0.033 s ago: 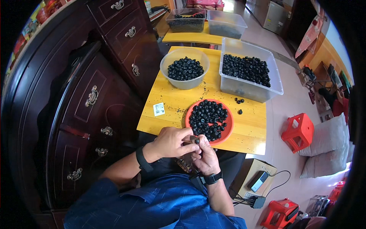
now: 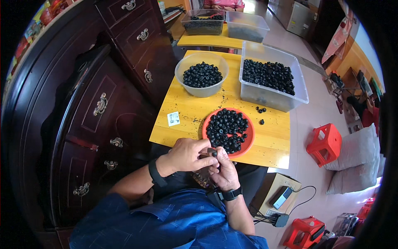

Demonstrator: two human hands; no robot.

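Note:
My left hand [image 2: 190,154] and my right hand [image 2: 225,173] meet just in front of the table's near edge, by the red plate [image 2: 250,143]. Between the thumb and fingers of the right hand is a small round black part [image 2: 214,153]. The left hand's fingers are closed right beside it, on something thin and dark that I cannot make out. Many loose black ring-like parts [image 2: 226,126], with holes in their ends, lie heaped on the plate. They look like the one in my fingers.
Behind the plate stand a round translucent tub [image 2: 201,90] and a clear rectangular bin [image 2: 273,99], both holding black parts. A few loose ones [image 2: 261,110] and a white label [image 2: 173,119] lie on the yellow table [image 2: 182,106]. Dark drawers [image 2: 99,124] flank the left; a red stool [image 2: 324,144] stands right.

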